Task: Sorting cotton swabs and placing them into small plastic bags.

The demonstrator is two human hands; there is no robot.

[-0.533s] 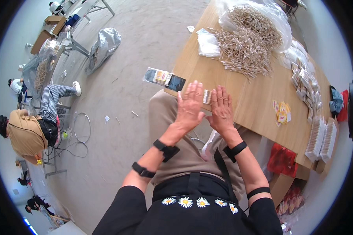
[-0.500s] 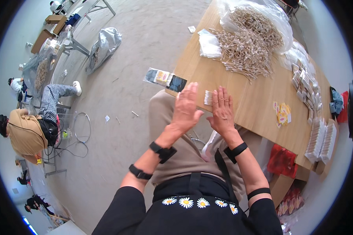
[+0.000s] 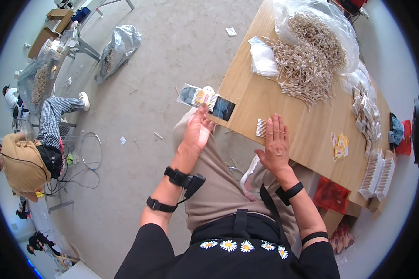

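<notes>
The left hand (image 3: 200,129), fingers loosely bent, lies at the near side of a bundle of cotton swabs (image 3: 211,99) topped by a yellow card (image 3: 203,97) at the table's left corner; whether it grips the bundle cannot be told. The right hand (image 3: 276,144) is flat and extended, grasping nothing, its fingers just right of a short row of swabs (image 3: 261,128) near the near edge of the wooden table (image 3: 307,125). Farther off lie a large swab heap (image 3: 307,60) and clear bags (image 3: 264,58), with loose yellow cards (image 3: 341,146) to the right.
</notes>
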